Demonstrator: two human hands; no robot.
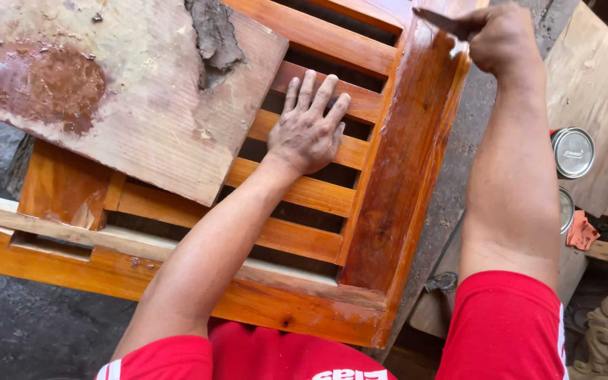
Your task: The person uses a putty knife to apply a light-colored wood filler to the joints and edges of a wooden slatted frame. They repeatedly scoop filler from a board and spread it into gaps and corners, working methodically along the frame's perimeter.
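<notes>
The right hand [504,39] is clenched around a thin dark metal blade [441,22] at one o'clock, over the glossy orange slatted wooden frame [402,176]. The left hand [307,130] lies flat, fingers spread, on its slats. Open gaps lie between slats; a stained plywood board [128,91] covers the frame at ten o'clock.

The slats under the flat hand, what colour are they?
The slats are glossy orange-brown wood, clearest in the head view, under the left hand.

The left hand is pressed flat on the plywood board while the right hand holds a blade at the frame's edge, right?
Not quite: the head view shows the left hand flat on the frame's slats, beside the plywood board. The right hand does hold a blade.
</notes>
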